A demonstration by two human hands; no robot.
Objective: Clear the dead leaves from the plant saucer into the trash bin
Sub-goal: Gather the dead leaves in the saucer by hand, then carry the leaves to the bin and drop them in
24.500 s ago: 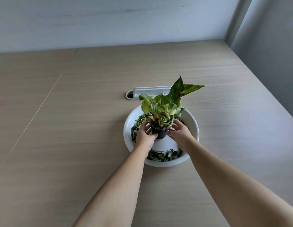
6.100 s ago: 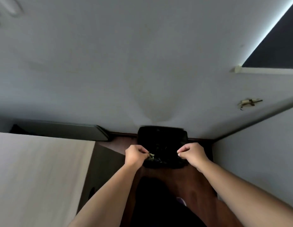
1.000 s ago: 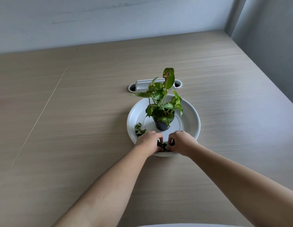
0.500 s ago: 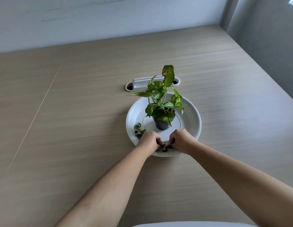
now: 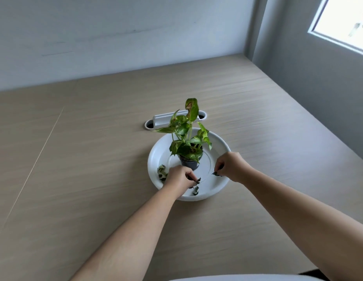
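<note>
A white round saucer (image 5: 219,142) lies on the wooden table, with a small potted plant (image 5: 188,145) in a dark pot at its centre. A few dead leaves (image 5: 162,173) remain on the saucer's left side, and one scrap (image 5: 195,191) lies near the front rim. My left hand (image 5: 179,178) is over the front of the saucer, fingers pinched on a dark dead leaf. My right hand (image 5: 231,166) is at the right rim, fingers pinched on another dead leaf. The trash bin is out of view.
A white cable grommet (image 5: 158,120) is set into the table (image 5: 85,159) just behind the saucer. A wall runs along the table's far edge and another along its right side, with a window (image 5: 343,21) at the upper right.
My hands, together at the saucer's front rim, have moved apart: the right one went to the right rim. Each now pinches a leaf. The camera has tilted up.
</note>
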